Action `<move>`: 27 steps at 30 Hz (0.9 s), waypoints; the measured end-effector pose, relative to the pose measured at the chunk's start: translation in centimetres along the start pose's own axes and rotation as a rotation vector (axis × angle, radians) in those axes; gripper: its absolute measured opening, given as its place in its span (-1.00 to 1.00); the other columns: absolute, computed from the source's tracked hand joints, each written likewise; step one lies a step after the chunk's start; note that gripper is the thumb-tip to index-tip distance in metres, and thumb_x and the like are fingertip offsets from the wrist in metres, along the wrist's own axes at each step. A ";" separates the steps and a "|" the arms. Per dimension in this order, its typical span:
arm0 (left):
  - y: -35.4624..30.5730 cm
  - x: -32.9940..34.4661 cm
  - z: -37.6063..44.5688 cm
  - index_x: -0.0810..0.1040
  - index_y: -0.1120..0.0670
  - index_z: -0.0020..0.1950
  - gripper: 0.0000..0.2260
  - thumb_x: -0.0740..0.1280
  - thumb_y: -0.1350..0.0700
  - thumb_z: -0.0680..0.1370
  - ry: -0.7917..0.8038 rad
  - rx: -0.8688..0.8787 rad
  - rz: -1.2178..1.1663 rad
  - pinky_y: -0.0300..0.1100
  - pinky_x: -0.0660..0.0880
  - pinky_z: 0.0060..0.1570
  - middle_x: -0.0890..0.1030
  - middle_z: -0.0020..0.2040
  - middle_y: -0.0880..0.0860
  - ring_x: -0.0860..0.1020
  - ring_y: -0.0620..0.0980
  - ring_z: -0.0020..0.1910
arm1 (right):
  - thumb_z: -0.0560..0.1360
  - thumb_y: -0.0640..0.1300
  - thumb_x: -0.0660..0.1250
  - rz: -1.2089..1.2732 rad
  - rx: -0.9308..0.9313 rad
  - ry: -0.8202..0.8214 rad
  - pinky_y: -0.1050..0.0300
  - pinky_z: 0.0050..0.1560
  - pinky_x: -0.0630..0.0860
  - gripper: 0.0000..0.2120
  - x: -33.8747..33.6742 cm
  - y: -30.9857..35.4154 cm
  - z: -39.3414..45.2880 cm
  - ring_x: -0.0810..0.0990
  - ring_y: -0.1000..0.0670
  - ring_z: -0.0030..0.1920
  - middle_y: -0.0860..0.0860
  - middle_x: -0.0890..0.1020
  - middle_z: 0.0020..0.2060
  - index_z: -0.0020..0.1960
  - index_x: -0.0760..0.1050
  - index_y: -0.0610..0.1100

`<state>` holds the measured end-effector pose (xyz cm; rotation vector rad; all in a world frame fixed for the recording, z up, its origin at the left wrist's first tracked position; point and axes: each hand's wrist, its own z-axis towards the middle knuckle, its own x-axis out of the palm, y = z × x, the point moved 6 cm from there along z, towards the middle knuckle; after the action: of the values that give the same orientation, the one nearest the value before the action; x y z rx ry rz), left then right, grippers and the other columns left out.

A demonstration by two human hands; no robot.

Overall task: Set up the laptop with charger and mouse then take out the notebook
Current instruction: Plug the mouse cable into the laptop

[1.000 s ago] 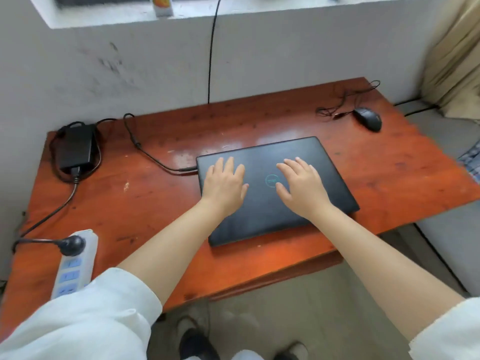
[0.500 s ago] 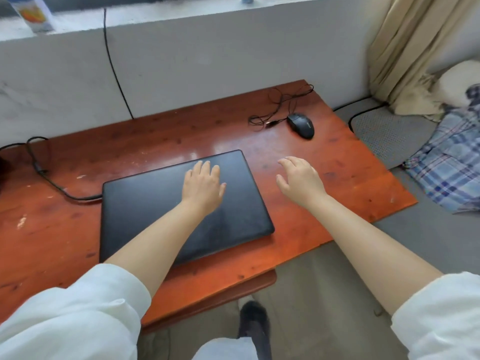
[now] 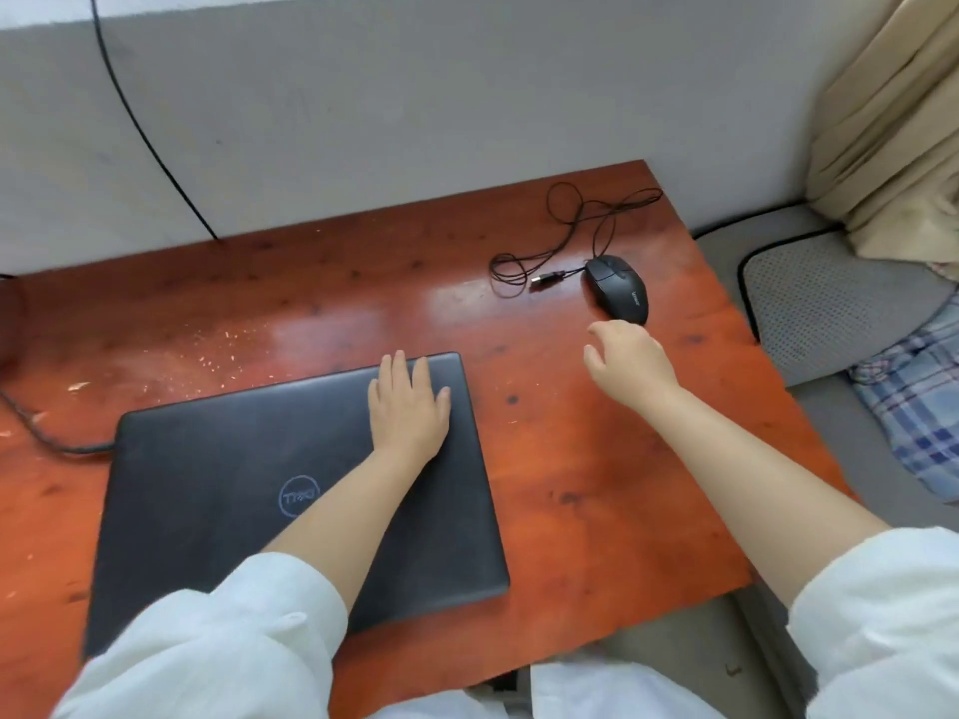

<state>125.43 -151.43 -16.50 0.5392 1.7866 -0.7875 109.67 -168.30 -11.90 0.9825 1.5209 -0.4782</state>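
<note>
A closed black laptop [image 3: 249, 490] lies on the reddish wooden table [image 3: 571, 485]. A charger cable [image 3: 46, 438] is plugged into its left side. My left hand [image 3: 407, 407] rests flat on the lid near its far right corner, fingers apart. A black wired mouse [image 3: 617, 285] sits at the far right of the table, with its loose cord and USB plug [image 3: 547, 277] lying to its left. My right hand [image 3: 628, 360] hovers just in front of the mouse, fingers curled and apart, holding nothing. No notebook is in view.
A white wall [image 3: 415, 106] runs behind the table, with a black cable [image 3: 140, 127] hanging down it. To the right are a beige curtain [image 3: 892, 121], a grey cushion [image 3: 825, 308] and a blue plaid cloth [image 3: 913, 407]. The table's front edge is close to my body.
My right hand has left the laptop lid and moved right and forward towards the mouse. The view has swung right, so the charger brick and power strip are out of frame.
</note>
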 end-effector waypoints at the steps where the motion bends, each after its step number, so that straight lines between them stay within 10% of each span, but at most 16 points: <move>1: 0.1 0.4 0.1 0.16 0.21 0.44 -0.54 0.09 0.01 0.61 -0.010 -0.039 -0.019 0.01 0.00 0.47 0.11 0.51 0.22 0.02 0.16 0.50 | 0.55 -0.19 0.15 0.014 -0.012 0.018 -0.05 0.21 0.39 -0.67 0.1 0.1 1.1 0.42 -0.22 0.25 -0.21 0.51 0.24 0.29 0.39 -0.25; 27: -0.2 2.4 -1.1 0.14 0.19 0.46 -0.51 0.14 0.03 0.59 -0.141 -0.284 -0.046 -0.05 -0.10 0.48 0.12 0.52 0.12 0.02 0.03 0.51 | 0.52 -0.23 0.24 -0.201 -0.524 0.019 -0.16 0.22 0.25 -0.85 2.8 -1.0 10.7 0.47 -0.23 0.08 -0.23 0.58 -0.02 0.00 0.52 -0.30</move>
<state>123.71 -150.79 -18.50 0.2498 1.7463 -0.5740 115.45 -176.22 -17.01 0.4303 1.6550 -0.1888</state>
